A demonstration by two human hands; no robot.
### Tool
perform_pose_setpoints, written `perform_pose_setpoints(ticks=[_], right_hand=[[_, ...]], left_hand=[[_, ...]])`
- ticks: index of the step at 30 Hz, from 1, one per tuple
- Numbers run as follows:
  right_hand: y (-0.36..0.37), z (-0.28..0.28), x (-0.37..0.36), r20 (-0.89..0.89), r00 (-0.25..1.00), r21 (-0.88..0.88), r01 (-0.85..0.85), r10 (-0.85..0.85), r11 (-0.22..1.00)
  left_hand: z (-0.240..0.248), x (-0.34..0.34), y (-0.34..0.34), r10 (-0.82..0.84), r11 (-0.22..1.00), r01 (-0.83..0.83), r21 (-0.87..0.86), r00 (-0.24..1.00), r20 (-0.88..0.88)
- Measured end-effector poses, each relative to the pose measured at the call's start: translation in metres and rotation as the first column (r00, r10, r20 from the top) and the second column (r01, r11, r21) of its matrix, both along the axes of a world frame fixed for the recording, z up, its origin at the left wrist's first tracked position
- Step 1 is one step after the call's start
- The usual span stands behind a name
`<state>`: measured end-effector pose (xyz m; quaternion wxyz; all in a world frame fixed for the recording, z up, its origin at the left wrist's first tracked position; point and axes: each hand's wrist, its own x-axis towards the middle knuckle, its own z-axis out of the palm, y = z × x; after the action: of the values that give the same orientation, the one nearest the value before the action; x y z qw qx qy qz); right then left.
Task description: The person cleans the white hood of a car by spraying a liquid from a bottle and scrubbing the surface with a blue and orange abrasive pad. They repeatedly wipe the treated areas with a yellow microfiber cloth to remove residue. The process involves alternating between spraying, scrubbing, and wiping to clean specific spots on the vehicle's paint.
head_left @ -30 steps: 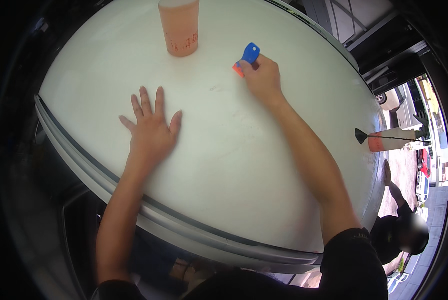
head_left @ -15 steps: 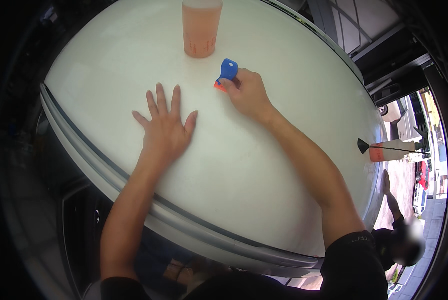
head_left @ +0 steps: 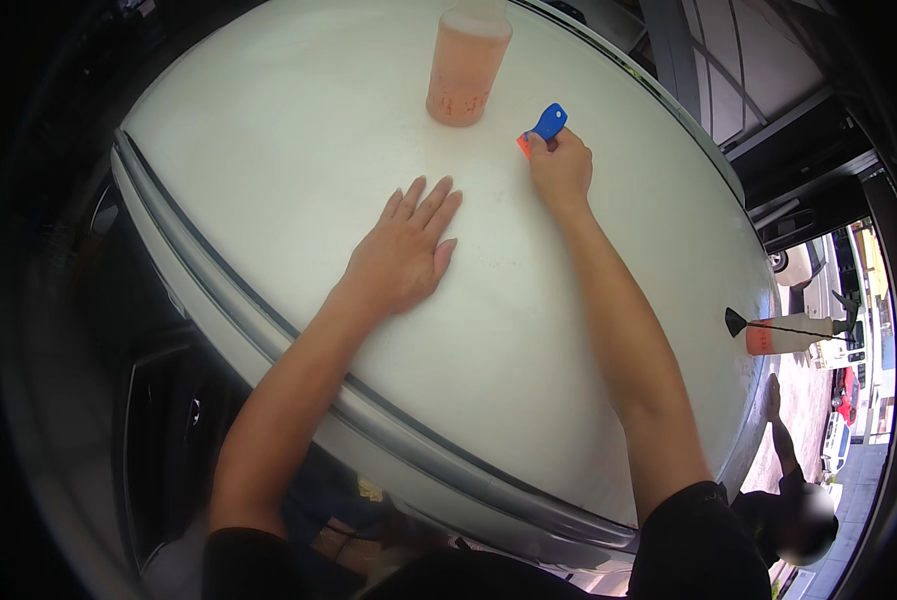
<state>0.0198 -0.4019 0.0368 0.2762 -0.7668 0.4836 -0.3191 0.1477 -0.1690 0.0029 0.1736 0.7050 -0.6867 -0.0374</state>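
Observation:
Under both arms spreads the pale, whitish roof of a car (head_left: 508,390). My left hand (head_left: 400,250) lies flat on it, palm down, fingers stretched out, with nothing held. Farther to the right, my right hand (head_left: 565,172) pinches a small scraper (head_left: 548,121) with a blue handle and an orange-red blade edge. The blade end points left, close to the roof; whether it touches cannot be made out. Beyond the hands stands a bottle (head_left: 465,75) of pinkish-orange liquid, its top cut off by the picture's upper edge.
At the roof's right end are an antenna (head_left: 736,322) and a second bottle (head_left: 768,336) with pinkish liquid. Another person (head_left: 803,520) in dark clothing is at the lower right, one arm reaching toward the car. A dark trim strip (head_left: 368,395) follows the near roof edge.
The view has shifted, so the roof and bottle appear farther right. My left hand has moved right across the roof, its fingers closer together. My right hand still holds the scraper.

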Motion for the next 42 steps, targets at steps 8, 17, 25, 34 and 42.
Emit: perform_pose_setpoints(ticks=[8, 17, 25, 34, 42], right_hand=[[0.049, 0.005, 0.052, 0.004, 0.994, 0.009, -0.11, 0.11, 0.994], [0.058, 0.0, 0.064, 0.041, 0.992, 0.033, -0.118, 0.116, 0.993], [0.067, 0.0, 0.089, -0.01, 0.993, 0.013, -0.122, 0.122, 0.993], [0.08, -0.007, 0.11, -0.085, 0.963, -0.051, -0.26, 0.256, 0.964], [0.072, 0.0, 0.122, -0.104, 0.968, -0.013, -0.23, 0.227, 0.973]], left_hand=[[0.045, 0.031, 0.036, 0.615, 0.67, -0.566, 0.481, 0.785, 0.067], [0.033, 0.096, 0.102, 0.482, 0.785, -0.533, 0.317, 0.846, 0.227], [0.026, 0.098, 0.104, 0.477, 0.843, -0.501, 0.196, 0.864, 0.159], [0.031, 0.108, 0.115, 0.348, 0.937, -0.344, 0.066, 0.934, -0.076], [0.03, 0.109, 0.114, 0.277, 0.96, -0.27, 0.067, 0.954, -0.119]])
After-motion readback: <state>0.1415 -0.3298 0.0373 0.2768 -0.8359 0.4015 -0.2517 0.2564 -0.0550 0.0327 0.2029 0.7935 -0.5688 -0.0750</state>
